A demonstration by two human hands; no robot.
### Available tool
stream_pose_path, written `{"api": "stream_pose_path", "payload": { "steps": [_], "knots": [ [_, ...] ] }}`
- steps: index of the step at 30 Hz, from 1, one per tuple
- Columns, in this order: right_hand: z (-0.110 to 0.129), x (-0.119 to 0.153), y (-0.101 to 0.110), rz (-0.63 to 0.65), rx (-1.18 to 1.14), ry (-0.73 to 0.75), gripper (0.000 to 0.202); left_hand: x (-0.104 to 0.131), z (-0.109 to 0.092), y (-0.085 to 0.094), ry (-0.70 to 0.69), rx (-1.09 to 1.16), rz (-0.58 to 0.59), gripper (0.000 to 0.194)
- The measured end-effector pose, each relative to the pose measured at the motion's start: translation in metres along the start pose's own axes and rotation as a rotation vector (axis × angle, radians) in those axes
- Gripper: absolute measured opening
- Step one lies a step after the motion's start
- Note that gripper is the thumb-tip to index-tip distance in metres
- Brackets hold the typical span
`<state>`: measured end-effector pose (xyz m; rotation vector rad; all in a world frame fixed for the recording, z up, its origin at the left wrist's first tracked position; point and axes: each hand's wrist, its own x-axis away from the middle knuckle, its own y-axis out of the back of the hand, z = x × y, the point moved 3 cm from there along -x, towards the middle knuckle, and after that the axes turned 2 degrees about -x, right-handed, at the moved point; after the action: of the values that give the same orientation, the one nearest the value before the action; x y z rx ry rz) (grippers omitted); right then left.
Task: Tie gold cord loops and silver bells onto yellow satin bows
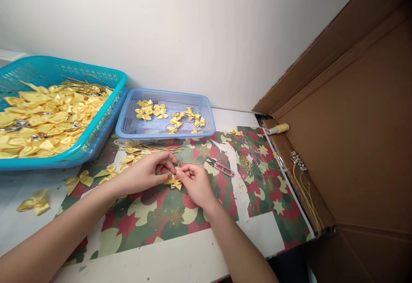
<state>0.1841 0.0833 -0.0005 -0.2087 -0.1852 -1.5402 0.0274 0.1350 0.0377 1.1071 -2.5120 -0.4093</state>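
Observation:
A small yellow ribbon bow with a silver bell at its lower edge is held just above the patterned sheet. My left hand is curled, its thumb and fingers closed at the bow's upper left. From the other side my right hand pinches the bow near its middle. The fingertips hide most of its centre. A thin gold cord runs out to the right behind my right hand, toward pink thread snips lying on the sheet.
A teal basket heaped with yellow bows stands at left, beside a blue basket holding several bows. Loose bows and gold cords lie left of centre. A cardboard wall borders the right, with a yellow-and-white tube and silver bells along its ledge.

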Motion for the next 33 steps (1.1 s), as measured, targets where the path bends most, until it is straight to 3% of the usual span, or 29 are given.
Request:
{"api": "stream_pose_path", "payload": {
  "steps": [8, 15, 33],
  "knots": [
    [0.001, 0.000, 0.000, -0.001, 0.001, 0.002, 0.017, -0.001, -0.003, -0.004, -0.053, -0.079, 0.007, 0.019],
    [0.000, 0.000, -0.001, 0.004, -0.012, 0.014, 0.018, -0.001, 0.000, -0.009, -0.027, 0.024, 0.002, 0.022],
    [-0.004, -0.002, -0.001, -0.005, -0.010, 0.015, 0.016, -0.003, 0.002, -0.010, 0.038, 0.022, -0.020, 0.029]
  ]
}}
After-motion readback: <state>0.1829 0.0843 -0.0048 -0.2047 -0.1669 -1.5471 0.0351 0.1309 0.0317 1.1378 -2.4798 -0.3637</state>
